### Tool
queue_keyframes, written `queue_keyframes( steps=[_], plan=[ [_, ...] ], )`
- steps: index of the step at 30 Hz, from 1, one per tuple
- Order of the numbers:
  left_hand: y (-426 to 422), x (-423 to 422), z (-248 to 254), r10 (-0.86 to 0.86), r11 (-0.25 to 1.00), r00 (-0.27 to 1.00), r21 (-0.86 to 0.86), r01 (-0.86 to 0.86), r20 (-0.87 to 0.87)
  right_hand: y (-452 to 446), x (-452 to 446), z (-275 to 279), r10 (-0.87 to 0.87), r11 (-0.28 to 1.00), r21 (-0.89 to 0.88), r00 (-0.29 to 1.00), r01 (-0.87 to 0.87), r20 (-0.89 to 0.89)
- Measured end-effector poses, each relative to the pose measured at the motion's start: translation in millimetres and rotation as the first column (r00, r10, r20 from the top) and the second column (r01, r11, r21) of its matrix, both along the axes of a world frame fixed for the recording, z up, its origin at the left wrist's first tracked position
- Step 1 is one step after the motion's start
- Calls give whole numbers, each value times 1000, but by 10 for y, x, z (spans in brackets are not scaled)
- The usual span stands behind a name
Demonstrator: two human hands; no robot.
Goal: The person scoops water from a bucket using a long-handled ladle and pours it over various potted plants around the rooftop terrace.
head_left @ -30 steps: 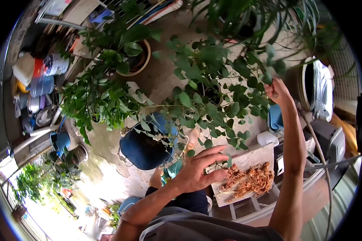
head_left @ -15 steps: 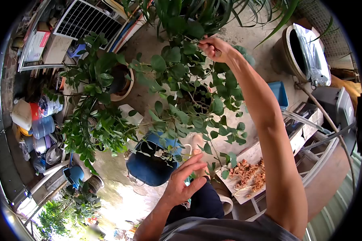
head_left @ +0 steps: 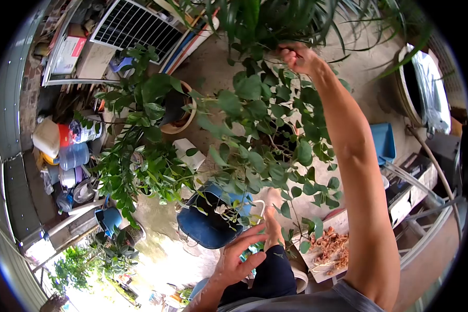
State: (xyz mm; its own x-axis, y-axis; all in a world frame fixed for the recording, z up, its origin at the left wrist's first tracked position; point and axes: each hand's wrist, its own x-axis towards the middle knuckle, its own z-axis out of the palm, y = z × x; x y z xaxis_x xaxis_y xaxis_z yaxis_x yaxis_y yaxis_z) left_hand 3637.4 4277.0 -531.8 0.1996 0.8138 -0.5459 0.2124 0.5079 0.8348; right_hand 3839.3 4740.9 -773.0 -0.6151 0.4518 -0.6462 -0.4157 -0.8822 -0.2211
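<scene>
A round-leaved green plant point(head_left: 255, 158) with long thin stems spreads across the middle of the view. My right hand point(head_left: 298, 58) is stretched out to its upper shoots. The fingers are curled together in a pinch, apparently on a thin plant stem; leaves and shade hide the exact spot. Low in front of my body, my left hand point(head_left: 239, 262) holds nothing, with thumb and fingers apart. Just beyond its fingertips stands a blue bucket point(head_left: 205, 231) with thin leafy shoots over its dark opening.
Potted plants stand left, one in a round pot point(head_left: 191, 112). Long strap-like leaves point(head_left: 296, 21) overhang the top. At right are a large pot point(head_left: 400, 99), a blue plastic container point(head_left: 383, 143), and a board with brown dried pieces point(head_left: 330, 249). Shelves with jugs point(head_left: 73, 156) line the left.
The view has turned, so the surroundings sit farther right. My right hand stays pinched at the upper shoots. My left hand remains low and open.
</scene>
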Motion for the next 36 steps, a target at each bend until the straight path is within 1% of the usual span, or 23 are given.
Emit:
queue_keyframes(
  steps=[1, 2, 4, 5, 6, 8, 9, 10, 11, 13, 15, 18, 19, 20, 22, 24, 28, 30, 32, 33, 34, 35, 36],
  plan=[
    [7, 7, 2, -15, 1000, 1000, 14, 16, -7, 107, 67, -213, 58, 998, 3, 995, -58, -87],
    [18, 8, 6, -34, 999, 999, 26, 35, -13, 269, 152, -521, 72, 993, -68, 954, -96, -291],
    [38, 24, 10, -7, 999, 1000, 31, 8, -10, 241, 175, -373, 119, 993, 20, 981, -117, -152],
    [44, 19, 17, 2, 1000, 1000, 24, -2, 6, 184, 174, -263, 88, 996, 2, 983, -89, -162],
    [50, 15, 14, 4, 1000, 1000, 21, -4, 2, 217, 159, -321, 89, 996, -1, 982, -91, -166],
    [61, 12, 0, 24, 1000, 1000, 14, -24, 18, 377, 173, -578, 131, 989, 108, 949, -104, -288],
    [69, 3, -6, 22, 1000, 1000, 12, -22, 16, 452, 194, -718, 145, 972, 222, 931, -72, -333],
    [74, -6, -8, 28, 1000, 999, 5, -28, 18, 521, 166, -793, 143, 973, 220, 931, -70, -336],
    [74, -15, -13, 34, 999, 999, -1, -34, 21, 591, 139, -864, 157, 952, 304, 918, -43, -364],
    [56, -50, -34, 22, 1000, 1000, -10, -22, -7, 717, 95, -989, 190, 886, 462, 891, 25, -412],
    [33, -81, -59, 6, 1000, 999, -18, -7, -35, 790, 67, -1074, 228, 791, 602, 863, 106, -451],
    [-11, -120, -93, 22, 1000, 997, 12, -21, -69, 805, 50, -1144, 179, 800, 580, 864, 151, -471],
    [-33, -140, -103, 42, 999, 996, -1, -42, -72, 797, 53, -1157, 101, 635, 750, 942, 187, -320],
    [-47, -166, -104, 62, 998, 995, -13, -63, -76, 827, 24, -1154, 54, 544, 818, 964, 190, -259],
    [-52, -211, -109, 64, 998, 993, -10, -66, -100, 954, 0, -1256, 3, 452, 869, 974, 201, -227],
    [-64, -241, -105, 72, 997, 990, -11, -74, -124, 1042, -11, -1382, -14, 417, 885, 976, 205, -219],
    [-97, -293, -90, 104, 994, 988, -19, -107, -111, 1157, 15, -1570, -34, 369, 910, 981, 190, -191],
    [-107, -313, -76, 120, 992, 987, -14, -122, -103, 1235, -2, -1650, -28, 365, 913, 982, 183, -185],
    [-117, -326, -64, 128, 990, 987, -45, -133, -96, 1286, 6, -1736, -16, 381, 908, 984, 172, -180],
    [-157, -341, -89, 134, 990, 987, -41, -138, -94, 1301, 14, -1777, 10, 405, 900, 983, 161, -181],
    [-147, -345, -79, 137, 990, 986, -33, -140, -98, 1301, 5, -1787, 13, 398, 902, 982, 166, -186],
    [-135, -344, -60, 128, 991, 986, -34, -132, -105, 1260, 15, -1808, -137, 200, 967, 982, 160, -134],
    [-125, -349, -50, 120, 992, 986, -35, -125, -112, 1206, 15, -1728, -155, 106, 984, 979, 146, -129]
  ],
)
